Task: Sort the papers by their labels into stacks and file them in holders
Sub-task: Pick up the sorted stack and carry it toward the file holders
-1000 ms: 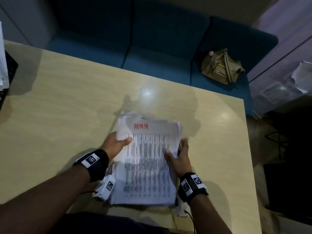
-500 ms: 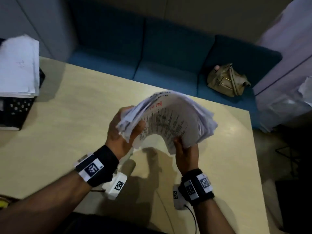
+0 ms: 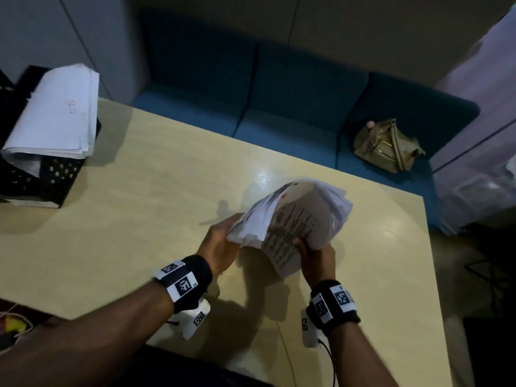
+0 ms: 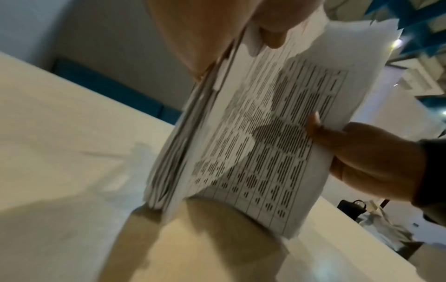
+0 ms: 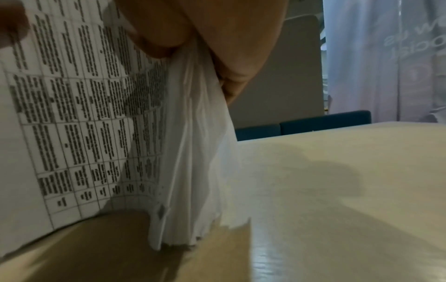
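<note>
A thick stack of printed papers is held upright and bowed above the pale wooden table, its lower edge close to the tabletop. My left hand grips its left edge and my right hand grips its right edge, thumb on the printed front sheet. Red lettering shows near the top of the front sheet. The left wrist view shows the stack with my left thumb on top. In the right wrist view the fanned sheets hang under my right hand. A black perforated holder at the table's far left carries a pile of white papers.
A blue sofa runs behind the table, with a tan handbag on its right seat. The table's right edge drops to a dark floor. A cable trails from my right wrist over the near table edge.
The stack lay flat on the table a second ago. Both hands lifted it, stood it upright and bowed it, and it has since dropped nearer the table. The camera view swung left.
</note>
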